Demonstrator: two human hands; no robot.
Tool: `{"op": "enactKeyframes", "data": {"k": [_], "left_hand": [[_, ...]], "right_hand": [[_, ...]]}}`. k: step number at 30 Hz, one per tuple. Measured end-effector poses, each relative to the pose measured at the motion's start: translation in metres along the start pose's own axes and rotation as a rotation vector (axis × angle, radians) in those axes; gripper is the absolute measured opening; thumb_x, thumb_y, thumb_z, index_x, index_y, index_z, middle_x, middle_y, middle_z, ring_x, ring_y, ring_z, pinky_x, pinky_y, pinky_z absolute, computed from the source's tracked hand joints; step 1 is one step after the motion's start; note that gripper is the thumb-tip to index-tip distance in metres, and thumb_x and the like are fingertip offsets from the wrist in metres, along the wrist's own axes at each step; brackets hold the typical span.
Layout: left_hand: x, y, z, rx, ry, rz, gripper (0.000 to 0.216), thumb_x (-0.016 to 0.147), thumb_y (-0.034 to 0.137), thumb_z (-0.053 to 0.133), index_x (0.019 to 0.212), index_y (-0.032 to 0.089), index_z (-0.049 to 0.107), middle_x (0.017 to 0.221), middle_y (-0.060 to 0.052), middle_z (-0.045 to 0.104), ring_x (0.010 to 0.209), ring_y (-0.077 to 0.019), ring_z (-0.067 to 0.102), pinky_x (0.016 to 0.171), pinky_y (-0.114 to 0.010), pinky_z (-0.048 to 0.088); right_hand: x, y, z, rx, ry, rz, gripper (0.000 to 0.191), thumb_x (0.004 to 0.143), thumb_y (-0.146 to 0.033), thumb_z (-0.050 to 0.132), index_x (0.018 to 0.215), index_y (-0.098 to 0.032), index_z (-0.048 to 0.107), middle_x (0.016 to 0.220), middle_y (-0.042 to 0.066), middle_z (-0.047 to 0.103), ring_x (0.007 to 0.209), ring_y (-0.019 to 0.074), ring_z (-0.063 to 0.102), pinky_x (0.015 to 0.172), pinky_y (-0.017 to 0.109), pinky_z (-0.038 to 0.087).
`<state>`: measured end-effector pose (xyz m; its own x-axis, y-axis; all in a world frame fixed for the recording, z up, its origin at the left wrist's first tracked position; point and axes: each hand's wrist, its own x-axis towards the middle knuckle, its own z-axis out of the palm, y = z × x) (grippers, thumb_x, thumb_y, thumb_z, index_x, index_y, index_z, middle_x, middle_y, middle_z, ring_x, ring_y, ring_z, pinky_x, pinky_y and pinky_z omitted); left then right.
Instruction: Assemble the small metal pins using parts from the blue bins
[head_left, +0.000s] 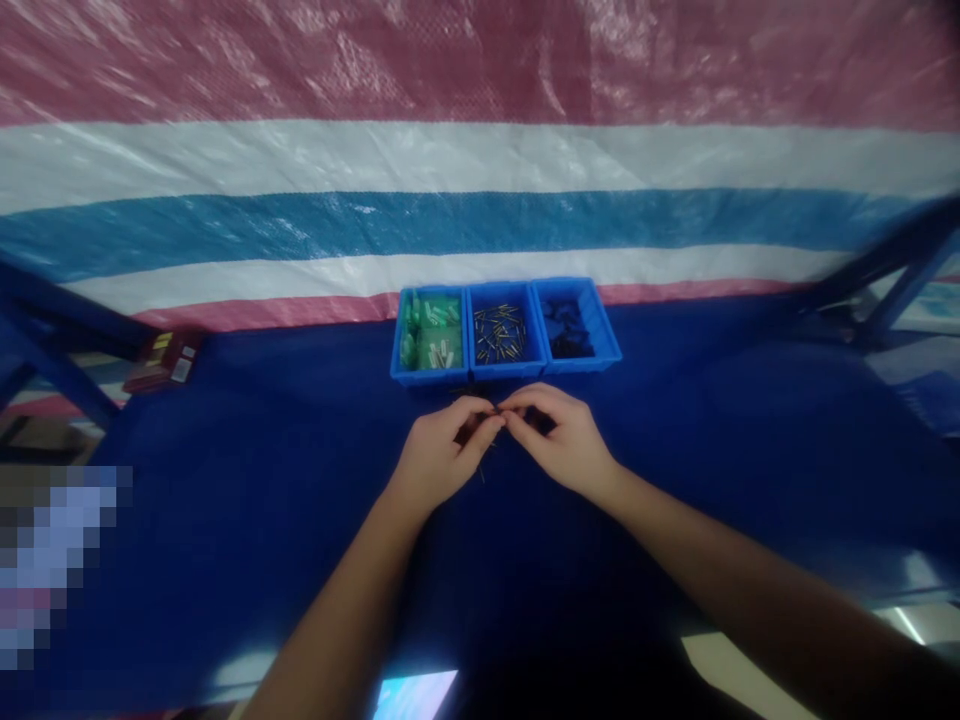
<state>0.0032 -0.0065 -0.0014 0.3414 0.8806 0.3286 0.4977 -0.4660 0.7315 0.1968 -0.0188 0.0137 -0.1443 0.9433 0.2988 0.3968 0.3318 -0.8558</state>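
My left hand [444, 452] and my right hand [561, 437] meet over the dark blue table [247, 500], fingertips pinched together on a small dark part [498, 410] that I cannot make out. Both hands are closed. Just beyond them stand three small blue bins in a row: the left bin [430, 334] holds pale green and white pieces, the middle bin [503, 332] holds several thin brass-coloured pins, the right bin [576, 325] holds dark pieces.
A red box [165, 361] lies at the table's far left edge. A striped red, white and blue tarpaulin [480, 170] hangs behind the table. Blue frame bars [892, 270] slant in at both sides.
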Motion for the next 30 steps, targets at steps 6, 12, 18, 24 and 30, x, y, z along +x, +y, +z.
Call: {"op": "enactKeyframes", "data": {"k": [6,12,18,24,30], "left_hand": [[-0.0016,-0.0012,0.0071,-0.009,0.032,0.04,0.017,0.093,0.027,0.066,0.109,0.023,0.068,0.063,0.007,0.06,0.053,-0.0063,0.056,0.058,-0.018,0.046],[-0.0014,-0.0009,0.0054,-0.001,0.024,0.045,0.013,0.096,0.027,0.062,0.107,0.023,0.069,0.065,0.006,0.062,0.055,-0.0069,0.058,0.059,-0.018,0.046],[0.0003,-0.001,0.0016,0.089,-0.003,-0.01,0.017,0.099,0.031,0.058,0.108,0.022,0.069,0.086,0.001,0.075,0.066,-0.0101,0.067,0.064,-0.021,0.049],[0.0016,-0.0013,-0.001,0.103,-0.044,0.014,0.022,0.101,0.035,0.054,0.096,0.021,0.07,0.08,0.001,0.074,0.068,-0.0116,0.068,0.064,-0.023,0.048],[-0.0007,-0.0019,0.0017,0.043,0.011,-0.042,0.023,0.096,0.033,0.062,0.117,0.024,0.066,0.07,0.006,0.066,0.059,-0.0087,0.063,0.062,-0.02,0.048]], "right_hand": [[0.0021,0.0024,-0.0002,0.08,0.018,0.09,0.01,0.089,-0.03,0.07,0.087,-0.021,0.074,0.091,0.005,0.074,0.078,0.0166,0.068,0.062,0.028,0.054],[0.0031,0.0001,0.0004,0.146,-0.022,0.179,0.015,0.086,-0.035,0.073,0.083,-0.02,0.072,0.084,0.004,0.074,0.067,0.0133,0.064,0.058,0.026,0.051],[0.0036,0.0006,-0.0002,0.162,0.003,0.227,0.016,0.086,-0.034,0.074,0.092,-0.02,0.076,0.085,0.004,0.078,0.069,0.0154,0.069,0.062,0.028,0.055],[0.0027,0.0002,-0.0004,0.151,0.007,0.177,0.012,0.085,-0.029,0.074,0.094,-0.022,0.077,0.09,0.004,0.079,0.075,0.0166,0.072,0.067,0.03,0.058],[0.0029,0.0022,-0.0012,0.138,0.051,0.205,0.013,0.084,-0.03,0.076,0.093,-0.021,0.079,0.087,0.004,0.079,0.072,0.0168,0.072,0.066,0.031,0.058]]}}
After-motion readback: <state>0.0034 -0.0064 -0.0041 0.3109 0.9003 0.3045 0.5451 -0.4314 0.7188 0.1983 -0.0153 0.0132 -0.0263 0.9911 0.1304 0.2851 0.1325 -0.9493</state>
